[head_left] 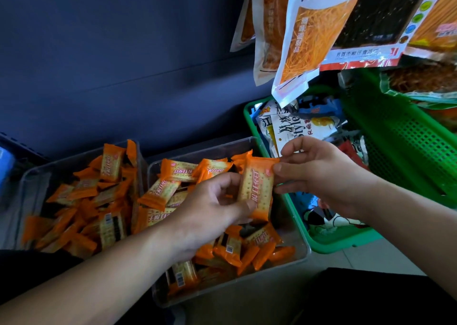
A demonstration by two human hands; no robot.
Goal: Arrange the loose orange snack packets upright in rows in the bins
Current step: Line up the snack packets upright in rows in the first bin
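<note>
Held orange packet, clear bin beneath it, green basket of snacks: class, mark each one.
held orange packet (pixel 257 183), head view, middle of its printed front.
clear bin (pixel 247 279), head view, bare front wall.
green basket (pixel 331 243), head view, near outer wall.

A dark navy back wall (pixel 123 52) with a faint horizontal seam fills the upper left, large snack bags (pixel 316 28) hang in front of it at top right above green perforated plastic baskets (pixel 408 146), and pale tiled floor (pixel 366 258) shows at lower right under soft, even light.
</note>
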